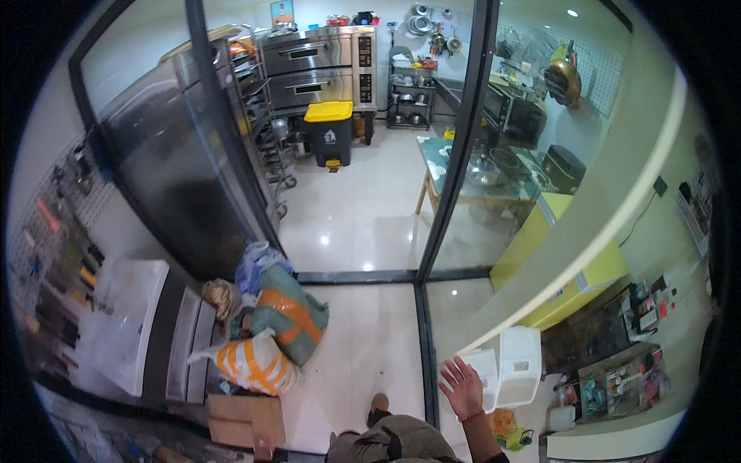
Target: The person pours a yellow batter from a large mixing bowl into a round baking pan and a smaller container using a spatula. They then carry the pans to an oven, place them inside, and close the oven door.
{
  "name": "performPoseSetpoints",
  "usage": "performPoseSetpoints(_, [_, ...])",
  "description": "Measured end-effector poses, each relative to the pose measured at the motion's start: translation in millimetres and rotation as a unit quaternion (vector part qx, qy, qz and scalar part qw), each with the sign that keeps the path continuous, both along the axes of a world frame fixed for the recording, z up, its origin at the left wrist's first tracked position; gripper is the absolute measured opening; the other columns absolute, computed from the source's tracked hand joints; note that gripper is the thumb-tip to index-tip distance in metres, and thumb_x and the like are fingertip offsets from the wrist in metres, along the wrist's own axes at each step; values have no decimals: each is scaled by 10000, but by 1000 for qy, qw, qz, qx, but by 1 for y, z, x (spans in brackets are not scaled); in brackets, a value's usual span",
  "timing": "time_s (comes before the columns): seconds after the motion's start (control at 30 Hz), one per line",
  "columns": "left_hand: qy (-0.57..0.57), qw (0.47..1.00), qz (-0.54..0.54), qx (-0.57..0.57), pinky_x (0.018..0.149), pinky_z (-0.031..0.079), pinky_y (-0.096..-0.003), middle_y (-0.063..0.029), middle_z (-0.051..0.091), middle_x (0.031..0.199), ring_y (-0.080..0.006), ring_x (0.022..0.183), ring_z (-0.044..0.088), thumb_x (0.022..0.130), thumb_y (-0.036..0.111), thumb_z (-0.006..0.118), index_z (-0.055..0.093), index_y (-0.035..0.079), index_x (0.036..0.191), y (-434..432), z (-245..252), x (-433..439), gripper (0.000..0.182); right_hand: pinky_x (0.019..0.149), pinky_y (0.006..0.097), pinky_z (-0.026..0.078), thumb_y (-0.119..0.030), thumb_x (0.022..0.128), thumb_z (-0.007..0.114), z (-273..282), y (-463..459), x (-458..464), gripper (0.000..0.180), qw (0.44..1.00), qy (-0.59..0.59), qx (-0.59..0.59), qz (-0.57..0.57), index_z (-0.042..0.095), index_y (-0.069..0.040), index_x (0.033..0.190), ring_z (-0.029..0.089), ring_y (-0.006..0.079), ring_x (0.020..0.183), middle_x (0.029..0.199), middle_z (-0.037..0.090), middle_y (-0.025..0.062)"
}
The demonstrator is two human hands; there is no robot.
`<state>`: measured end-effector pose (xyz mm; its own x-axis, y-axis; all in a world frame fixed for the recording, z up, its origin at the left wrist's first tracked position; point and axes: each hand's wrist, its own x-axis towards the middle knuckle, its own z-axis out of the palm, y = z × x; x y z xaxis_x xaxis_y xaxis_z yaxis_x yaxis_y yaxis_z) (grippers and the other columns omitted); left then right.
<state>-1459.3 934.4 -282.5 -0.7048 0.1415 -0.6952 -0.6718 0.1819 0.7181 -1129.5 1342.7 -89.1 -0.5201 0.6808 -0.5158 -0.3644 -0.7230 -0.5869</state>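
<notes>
My right hand (465,389) is raised at the lower right, fingers apart, with nothing in it. It appears in front of white plastic bins (518,370), close to the black frame post (426,353) of a glass partition; whether it touches anything I cannot tell. My left hand is out of view. Before me lies a pale tiled floor (347,335) leading through a doorway. Left of my path rest a green sack bound with orange tape (289,315), a white sack with orange tape (255,364) and a flat cardboard box (246,419).
A raised black threshold (356,278) crosses the doorway. Beyond it stand a steel deck oven (310,69), a yellow-lidded pedal bin (330,136), a wheeled rack (260,116) and a table (431,156). A white sink (124,330) is at left, a yellow refrigerator (590,283) at right.
</notes>
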Motion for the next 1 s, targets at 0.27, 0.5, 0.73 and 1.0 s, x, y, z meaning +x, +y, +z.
performPoseSetpoints(0.27, [-122, 983, -9, -136, 713, 437, -298, -12, 554, 905, -136, 804, 528, 925, 299, 467, 524, 126, 1049, 103, -62, -77, 221, 921, 378, 396, -302, 920, 472, 32, 202, -224, 490, 976, -65, 184, 98, 381, -75, 1344, 519, 217, 1099, 1242, 520, 100])
performPoseSetpoints(0.5, [-83, 988, -28, -131, 630, 437, -278, -10, 536, 810, -126, 730, 516, 916, 272, 485, 529, 114, 974, 323, -104, -328, 174, 815, 330, 450, -236, 922, 488, 7, 365, -383, 487, 980, -153, 125, -1, 343, -86, 1363, 584, 202, 949, 1160, 574, 121])
performPoseSetpoints(0.73, [244, 964, -76, 74, 548, 436, -258, -7, 518, 715, -117, 656, 505, 908, 245, 503, 534, 101, 898, 695, -42, -729, 148, 728, 288, 457, -140, 891, 500, -13, 505, -438, 521, 949, -220, 160, -162, 316, -104, 1378, 619, 168, 845, 1058, 629, 131])
performPoseSetpoints(1.0, [335, 904, -229, 136, 541, 426, -257, -7, 572, 808, -105, 663, 529, 905, 208, 496, 532, 96, 1021, 1008, 53, -888, 165, 766, 296, 452, -139, 879, 513, -3, 774, -612, 591, 960, -217, 100, -148, 253, -80, 1406, 604, 165, 890, 1074, 622, 117])
